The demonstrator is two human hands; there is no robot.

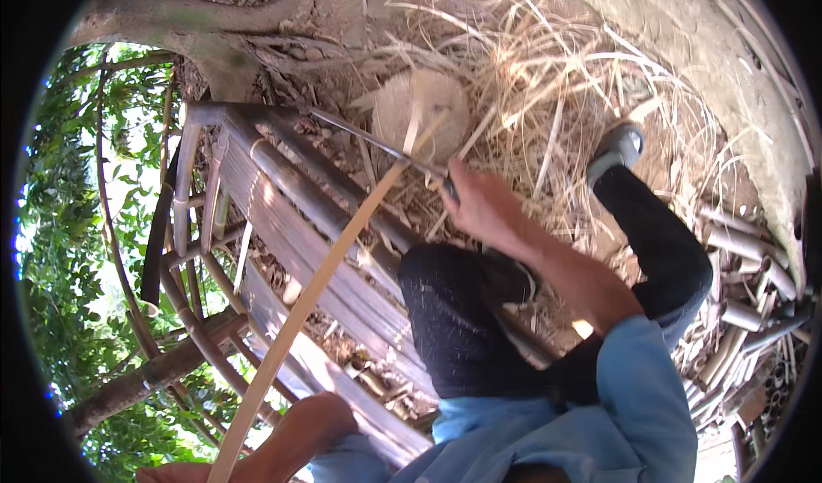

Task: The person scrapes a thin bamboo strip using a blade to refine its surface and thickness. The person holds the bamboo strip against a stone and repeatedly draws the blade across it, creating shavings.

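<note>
My right hand (478, 202) is closed around the dark handle of a long, thin-bladed knife (360, 130). The blade points to the far left and crosses a long, pale bamboo strip (321, 273) near the strip's far end. From there the strip slants down to the lower left, over the bench, and passes my left wrist. Only part of my left hand (175, 473) shows at the lower edge, right beside the strip; its fingers are hidden. Beyond the knife, a round, pale chopping block (437, 102) rests on the ground behind the strip's tip.
A slatted bamboo bench (295, 217) stretches beneath the strip. Loose shavings (556, 80) cover the ground at the far right. Cut bamboo pieces (741, 312) are piled at the right. A thick root (197, 12) and leafy branches (77, 295) stand at the left.
</note>
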